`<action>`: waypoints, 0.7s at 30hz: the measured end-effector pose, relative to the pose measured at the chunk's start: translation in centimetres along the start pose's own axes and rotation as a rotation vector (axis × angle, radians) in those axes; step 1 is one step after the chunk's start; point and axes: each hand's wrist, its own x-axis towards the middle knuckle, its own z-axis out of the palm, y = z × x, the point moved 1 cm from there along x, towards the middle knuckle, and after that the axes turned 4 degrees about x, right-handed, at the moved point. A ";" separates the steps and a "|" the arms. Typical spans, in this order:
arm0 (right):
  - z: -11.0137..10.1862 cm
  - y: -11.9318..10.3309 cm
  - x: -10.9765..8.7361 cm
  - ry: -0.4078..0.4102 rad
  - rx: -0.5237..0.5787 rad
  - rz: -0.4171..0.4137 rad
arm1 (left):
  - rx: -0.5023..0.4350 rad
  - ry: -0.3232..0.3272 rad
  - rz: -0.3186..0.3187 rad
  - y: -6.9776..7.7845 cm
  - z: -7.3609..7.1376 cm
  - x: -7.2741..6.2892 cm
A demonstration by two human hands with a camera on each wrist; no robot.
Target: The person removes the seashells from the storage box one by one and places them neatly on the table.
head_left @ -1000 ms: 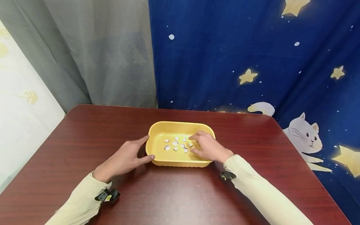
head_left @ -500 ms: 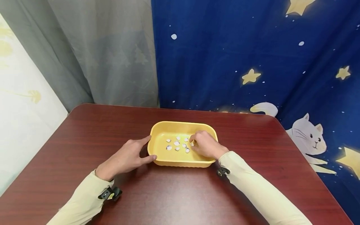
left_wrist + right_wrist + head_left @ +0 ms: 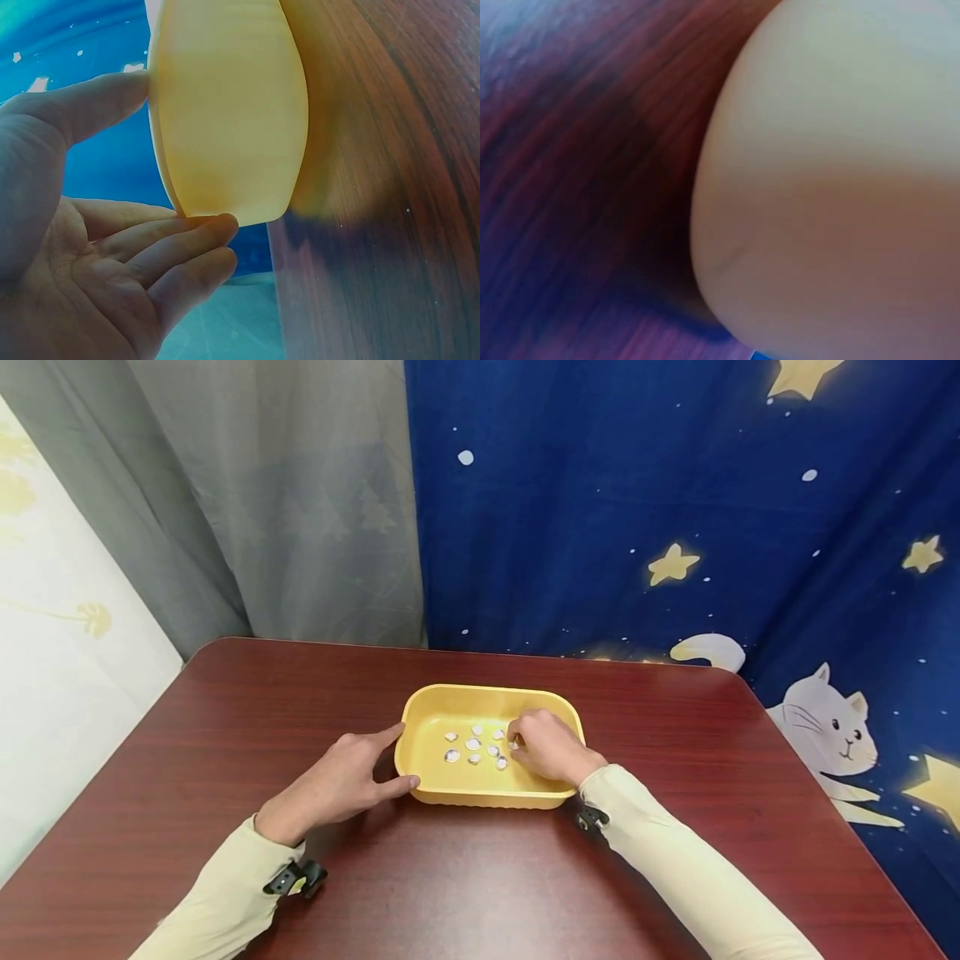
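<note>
A yellow rectangular plastic tub (image 3: 480,797) sits on the table with several small, clear, rounded glass pebbles (image 3: 472,744) spread over its floor. My left hand (image 3: 337,785) is at the tub's left end, thumb on the near corner of the rim and fingers against the outer wall. In the left wrist view those fingers (image 3: 187,244) lie fairly straight along the tub's end. Inside the tub, toward its right side, my right hand (image 3: 547,747) pinches a glass pebble (image 3: 513,745), mostly hidden by the curled fingers. The right wrist view has only the tub's outer wall (image 3: 817,150) up close.
The reddish-brown wooden table (image 3: 480,877) extends around the tub on all sides. Behind it hang a grey curtain (image 3: 322,527) and a blue curtain with stars and a cat (image 3: 600,527). Each sleeve carries a black wrist camera (image 3: 296,878).
The right hand's spread fingers have come together around a pebble at the right of the group. The left hand keeps its place on the tub; the head view has shifted slightly.
</note>
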 end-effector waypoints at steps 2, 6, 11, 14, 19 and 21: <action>-0.1 -0.1 -0.1 0.004 -0.003 0.002 | 0.002 -0.003 -0.001 0.0 0.0 0.0; -0.4 -0.3 -0.2 0.014 0.005 0.006 | 0.010 -0.009 -0.001 0.1 0.0 -0.1; -1.2 -0.9 -0.5 0.022 0.021 0.018 | 0.024 -0.009 0.001 0.2 0.0 -0.1; -1.7 -1.3 -0.7 0.024 0.033 0.014 | 0.023 -0.013 0.001 0.3 0.0 -0.1; -2.5 -2.2 -1.1 0.036 0.045 -0.026 | 0.021 -0.026 -0.013 0.3 -0.1 -0.1; -2.7 -2.5 -1.3 0.045 0.042 -0.048 | 0.023 -0.028 -0.016 0.3 -0.1 -0.1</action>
